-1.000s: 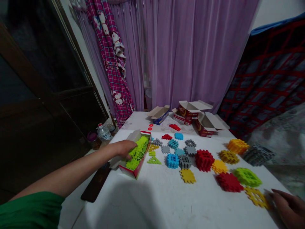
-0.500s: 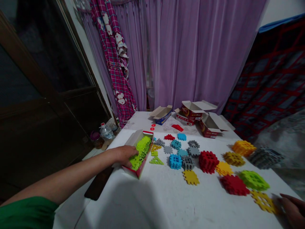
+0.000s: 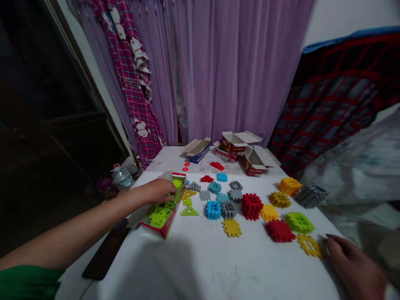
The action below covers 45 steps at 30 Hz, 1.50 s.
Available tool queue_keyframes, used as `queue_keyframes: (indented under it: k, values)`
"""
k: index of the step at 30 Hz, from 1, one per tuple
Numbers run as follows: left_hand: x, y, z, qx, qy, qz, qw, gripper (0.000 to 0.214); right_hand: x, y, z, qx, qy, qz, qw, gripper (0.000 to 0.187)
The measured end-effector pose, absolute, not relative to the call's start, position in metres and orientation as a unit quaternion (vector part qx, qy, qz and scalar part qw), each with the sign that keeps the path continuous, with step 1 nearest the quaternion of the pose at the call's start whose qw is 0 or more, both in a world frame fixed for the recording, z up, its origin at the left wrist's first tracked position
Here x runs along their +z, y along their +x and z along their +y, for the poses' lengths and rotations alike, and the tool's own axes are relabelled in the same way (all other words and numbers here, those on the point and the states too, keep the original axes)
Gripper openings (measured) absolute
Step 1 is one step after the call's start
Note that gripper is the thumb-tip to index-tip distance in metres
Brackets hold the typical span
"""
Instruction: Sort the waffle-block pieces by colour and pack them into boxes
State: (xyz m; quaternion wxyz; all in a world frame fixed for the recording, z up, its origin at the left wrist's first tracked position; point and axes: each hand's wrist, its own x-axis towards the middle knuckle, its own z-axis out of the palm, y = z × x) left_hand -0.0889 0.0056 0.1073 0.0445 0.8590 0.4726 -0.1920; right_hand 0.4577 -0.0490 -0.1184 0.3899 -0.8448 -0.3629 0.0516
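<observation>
Pieces (image 3: 159, 216), green and toothed, lie in the red box (image 3: 165, 230) under the left hand (image 3: 161, 191), whose grip I cannot tell; the right hand (image 3: 354, 264), unclenched, is beside a yellow piece (image 3: 309, 246). Light fingertip pressure should avoid snagging.

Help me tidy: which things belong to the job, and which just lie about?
Likely in the work:
green pieces at the left hand
the red box holding them
other coloured pieces

Likely just lying about:
clear bottle
purple-lidded jar
dark flat object
</observation>
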Motion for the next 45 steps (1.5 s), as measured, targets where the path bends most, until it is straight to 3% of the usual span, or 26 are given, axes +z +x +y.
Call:
queue_keyframes:
  k: [5,9,18,21,27,30,36,45]
  values:
    - [0.131,0.016,0.033,-0.102,0.932,0.349,-0.007,0.024,-0.086,0.434,-0.054,0.077,-0.821,-0.319,0.467,0.042]
    - [0.133,0.126,0.046,-0.101,0.964,0.242,-0.036,0.022,-0.09,0.435,-0.052,0.074,-0.783,-0.286,0.547,0.046]
    - [0.053,0.303,0.079,-0.18,0.979,0.048,-0.077,0.059,-0.103,0.441,-0.046,0.103,-0.733,-0.299,0.602,0.044]
    - [0.029,0.324,0.082,-0.216,0.972,0.008,-0.087,0.068,-0.102,0.44,-0.045,0.118,-0.736,-0.294,0.598,0.043]
    - [0.005,0.339,0.081,-0.254,0.963,-0.022,-0.088,0.05,-0.097,0.437,-0.044,0.111,-0.742,-0.311,0.584,0.038]
    - [0.001,0.344,0.081,-0.269,0.96,-0.003,-0.078,0.052,-0.093,0.436,-0.044,0.098,-0.742,-0.325,0.578,0.037]
    - [0.001,0.345,0.079,-0.289,0.953,0.068,-0.064,0.066,-0.09,0.435,-0.045,0.084,-0.75,-0.323,0.571,0.037]
    - [0.037,0.33,0.07,-0.219,0.963,0.157,-0.02,0.054,-0.095,0.438,-0.048,0.121,-0.751,-0.307,0.572,0.043]
